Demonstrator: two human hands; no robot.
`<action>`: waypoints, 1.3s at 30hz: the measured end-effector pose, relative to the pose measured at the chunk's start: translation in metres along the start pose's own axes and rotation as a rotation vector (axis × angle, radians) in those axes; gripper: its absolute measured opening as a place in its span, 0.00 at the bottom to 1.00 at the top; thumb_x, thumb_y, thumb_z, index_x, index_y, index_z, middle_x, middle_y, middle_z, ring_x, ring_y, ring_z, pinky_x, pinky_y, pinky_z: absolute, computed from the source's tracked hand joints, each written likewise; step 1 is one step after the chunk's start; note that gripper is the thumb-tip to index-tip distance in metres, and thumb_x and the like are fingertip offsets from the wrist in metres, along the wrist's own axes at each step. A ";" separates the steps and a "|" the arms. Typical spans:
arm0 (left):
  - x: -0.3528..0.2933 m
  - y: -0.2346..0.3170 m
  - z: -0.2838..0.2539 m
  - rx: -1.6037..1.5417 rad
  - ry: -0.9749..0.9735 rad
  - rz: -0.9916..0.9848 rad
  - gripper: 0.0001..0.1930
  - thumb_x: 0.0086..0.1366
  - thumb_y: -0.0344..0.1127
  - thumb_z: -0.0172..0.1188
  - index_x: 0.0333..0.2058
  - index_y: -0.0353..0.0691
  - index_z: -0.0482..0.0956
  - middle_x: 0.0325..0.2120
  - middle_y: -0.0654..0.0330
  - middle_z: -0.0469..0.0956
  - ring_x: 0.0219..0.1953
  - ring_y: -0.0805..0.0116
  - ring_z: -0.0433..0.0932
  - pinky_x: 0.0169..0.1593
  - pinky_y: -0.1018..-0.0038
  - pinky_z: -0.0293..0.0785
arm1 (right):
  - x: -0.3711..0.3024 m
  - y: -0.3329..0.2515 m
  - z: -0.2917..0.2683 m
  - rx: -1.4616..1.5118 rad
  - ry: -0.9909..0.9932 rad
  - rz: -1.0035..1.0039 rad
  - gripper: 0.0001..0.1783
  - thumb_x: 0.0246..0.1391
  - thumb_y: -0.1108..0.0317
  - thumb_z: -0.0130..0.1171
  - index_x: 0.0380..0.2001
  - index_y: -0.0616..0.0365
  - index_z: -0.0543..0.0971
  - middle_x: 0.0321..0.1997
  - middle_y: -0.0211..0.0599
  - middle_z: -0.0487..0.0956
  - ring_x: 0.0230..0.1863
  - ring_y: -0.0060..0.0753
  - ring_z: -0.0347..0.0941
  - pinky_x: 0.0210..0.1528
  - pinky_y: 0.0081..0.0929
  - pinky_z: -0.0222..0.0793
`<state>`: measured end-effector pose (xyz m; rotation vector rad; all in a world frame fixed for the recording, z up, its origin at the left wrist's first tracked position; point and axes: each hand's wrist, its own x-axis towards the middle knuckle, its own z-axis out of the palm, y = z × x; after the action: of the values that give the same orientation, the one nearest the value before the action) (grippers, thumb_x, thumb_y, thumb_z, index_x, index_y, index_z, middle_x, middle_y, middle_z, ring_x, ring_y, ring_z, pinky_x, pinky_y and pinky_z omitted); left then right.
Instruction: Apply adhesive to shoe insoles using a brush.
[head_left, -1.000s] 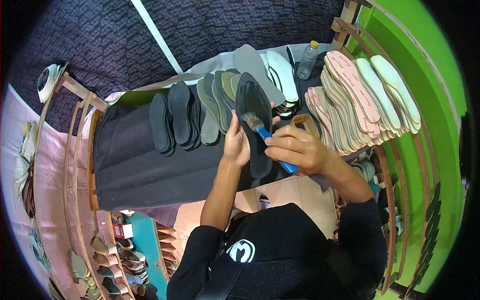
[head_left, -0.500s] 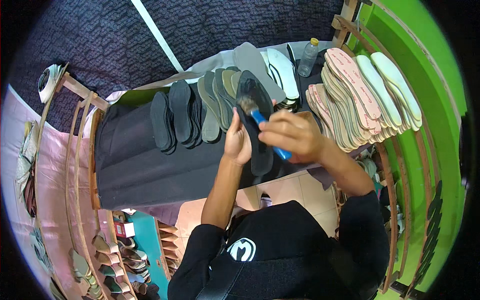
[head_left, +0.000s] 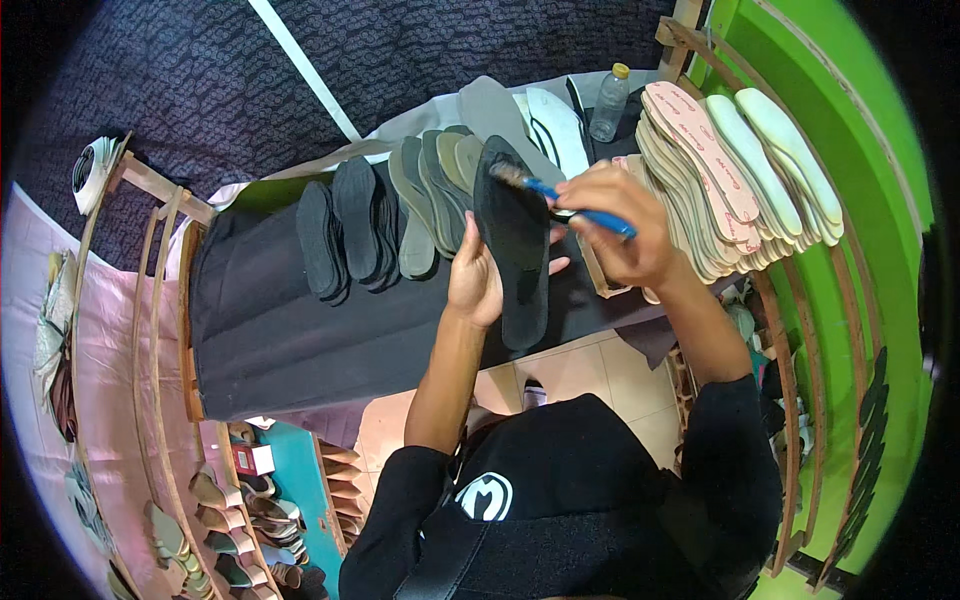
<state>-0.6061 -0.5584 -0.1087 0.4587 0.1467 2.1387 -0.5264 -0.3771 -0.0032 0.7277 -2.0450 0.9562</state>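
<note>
My left hand [head_left: 477, 275] holds a black shoe insole [head_left: 522, 270] upright from below, thumb along its left edge and fingertips showing past its right edge. In my right hand [head_left: 630, 225] is a paintbrush [head_left: 597, 217] with a blue handle. Its bristles touch the upper part of the insole, where the surface looks darker and shinier. Just left of my left hand lie grey and olive insoles [head_left: 418, 215] in overlapping rows. Farther left are two overlapping stacks of black insoles [head_left: 362, 220].
Tall stacks of pink and cream insoles [head_left: 700, 165] stand on the right of the black-covered table [head_left: 300, 350]. A clear bottle with a yellow cap [head_left: 609, 103] is behind them. Wooden racks [head_left: 155, 320] flank both sides. Shoe parts [head_left: 275, 525] sit on shelves at lower left.
The brush has moved up and right over the insole, its handle swinging from steep to nearly level. My right hand has risen with it. My left hand keeps its hold.
</note>
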 end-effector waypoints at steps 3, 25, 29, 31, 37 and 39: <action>0.004 0.005 0.015 -0.035 0.079 0.073 0.34 0.74 0.60 0.27 0.68 0.42 0.52 0.67 0.44 0.54 0.65 0.45 0.62 0.67 0.51 0.61 | -0.013 -0.004 0.013 -0.090 -0.252 -0.242 0.26 0.31 0.78 0.62 0.43 0.60 0.77 0.45 0.43 0.77 0.41 0.47 0.75 0.46 0.38 0.74; 0.010 0.033 0.002 0.012 0.061 0.107 0.45 0.66 0.72 0.27 0.66 0.39 0.55 0.63 0.38 0.60 0.61 0.43 0.67 0.60 0.38 0.65 | -0.056 -0.048 0.029 0.019 -0.371 -0.317 0.21 0.39 0.72 0.62 0.40 0.67 0.77 0.42 0.47 0.76 0.36 0.46 0.74 0.38 0.34 0.75; 0.011 0.036 0.008 0.076 0.045 0.113 0.46 0.64 0.74 0.25 0.68 0.43 0.53 0.64 0.41 0.58 0.61 0.38 0.65 0.59 0.35 0.64 | -0.057 -0.045 0.016 0.140 -0.329 -0.219 0.23 0.38 0.72 0.66 0.42 0.66 0.77 0.43 0.47 0.76 0.36 0.46 0.75 0.36 0.35 0.74; 0.013 0.038 0.014 0.099 0.058 0.101 0.46 0.63 0.75 0.25 0.68 0.46 0.52 0.65 0.43 0.57 0.61 0.37 0.65 0.58 0.35 0.66 | -0.042 -0.038 0.013 0.095 -0.175 -0.239 0.20 0.43 0.78 0.66 0.43 0.64 0.77 0.43 0.46 0.77 0.35 0.47 0.76 0.36 0.35 0.73; 0.022 0.045 0.021 0.099 0.027 0.086 0.47 0.62 0.76 0.26 0.67 0.45 0.55 0.62 0.44 0.62 0.57 0.43 0.69 0.57 0.38 0.68 | -0.040 -0.040 0.022 -0.140 -0.242 -0.304 0.22 0.37 0.76 0.65 0.41 0.64 0.77 0.41 0.43 0.76 0.36 0.46 0.75 0.36 0.35 0.75; 0.021 0.049 0.019 0.104 0.030 0.108 0.46 0.63 0.76 0.25 0.67 0.45 0.57 0.61 0.45 0.64 0.56 0.45 0.70 0.58 0.39 0.68 | -0.059 -0.044 0.030 -0.121 -0.268 -0.328 0.22 0.37 0.73 0.62 0.41 0.65 0.77 0.41 0.43 0.76 0.36 0.45 0.75 0.36 0.34 0.76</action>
<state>-0.6474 -0.5711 -0.0722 0.5055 0.2561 2.2516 -0.4729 -0.4160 -0.0471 1.1324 -2.0990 0.5678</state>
